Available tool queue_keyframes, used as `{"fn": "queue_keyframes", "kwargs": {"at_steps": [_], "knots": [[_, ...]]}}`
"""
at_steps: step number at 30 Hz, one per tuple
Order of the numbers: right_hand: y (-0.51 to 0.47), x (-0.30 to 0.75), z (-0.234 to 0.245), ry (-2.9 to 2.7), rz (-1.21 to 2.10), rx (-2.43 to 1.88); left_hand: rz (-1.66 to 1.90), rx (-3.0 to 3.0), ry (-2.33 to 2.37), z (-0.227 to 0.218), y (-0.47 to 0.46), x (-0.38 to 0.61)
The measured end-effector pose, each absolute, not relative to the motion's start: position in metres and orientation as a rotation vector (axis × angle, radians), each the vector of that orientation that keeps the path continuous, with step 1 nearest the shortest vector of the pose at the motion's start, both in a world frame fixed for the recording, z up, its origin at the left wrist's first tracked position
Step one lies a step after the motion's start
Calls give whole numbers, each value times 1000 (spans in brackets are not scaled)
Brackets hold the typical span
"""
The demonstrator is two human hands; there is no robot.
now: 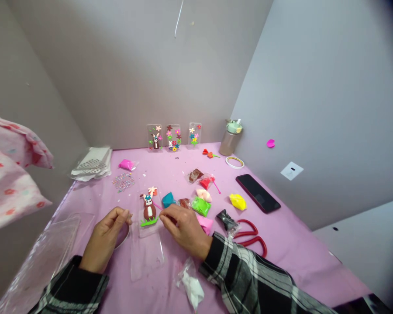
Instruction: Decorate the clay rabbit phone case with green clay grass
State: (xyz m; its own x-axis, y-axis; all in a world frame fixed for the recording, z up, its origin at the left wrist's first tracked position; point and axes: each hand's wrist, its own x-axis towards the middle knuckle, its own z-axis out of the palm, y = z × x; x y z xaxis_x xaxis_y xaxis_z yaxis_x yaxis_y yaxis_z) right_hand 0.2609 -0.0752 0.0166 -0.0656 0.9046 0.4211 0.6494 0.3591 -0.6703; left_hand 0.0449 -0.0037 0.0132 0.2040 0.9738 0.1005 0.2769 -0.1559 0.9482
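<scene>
A brown and white clay rabbit (149, 212) with long ears lies on a see-through phone case (146, 232) in front of me. Green clay grass runs under the rabbit, and a pale clay flower (152, 191) sits above it. My right hand (184, 227) is just right of the rabbit, thumb and forefinger pinched together; whatever is between them is too small to make out. To the left of the case, my left hand (107, 235) has its fingers curled closed, their contents hidden. A round ring-like object (123, 240) shows partly behind that hand.
Several clay packets lie to the right, among them green (201, 206) and yellow (238, 201). Red-handled scissors (250, 237), a phone (258, 192) and a bottle (229, 138) are farther right. Decorated cases (173, 138) lean on the wall. Beads (123, 182) lie at left.
</scene>
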Motion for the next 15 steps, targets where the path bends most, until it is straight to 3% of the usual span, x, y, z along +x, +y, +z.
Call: {"fn": "queue_keyframes", "kwargs": {"at_steps": [15], "knots": [[-75, 260, 14, -1803, 397, -1377, 916, 1650, 1180, 12, 0, 43]]}}
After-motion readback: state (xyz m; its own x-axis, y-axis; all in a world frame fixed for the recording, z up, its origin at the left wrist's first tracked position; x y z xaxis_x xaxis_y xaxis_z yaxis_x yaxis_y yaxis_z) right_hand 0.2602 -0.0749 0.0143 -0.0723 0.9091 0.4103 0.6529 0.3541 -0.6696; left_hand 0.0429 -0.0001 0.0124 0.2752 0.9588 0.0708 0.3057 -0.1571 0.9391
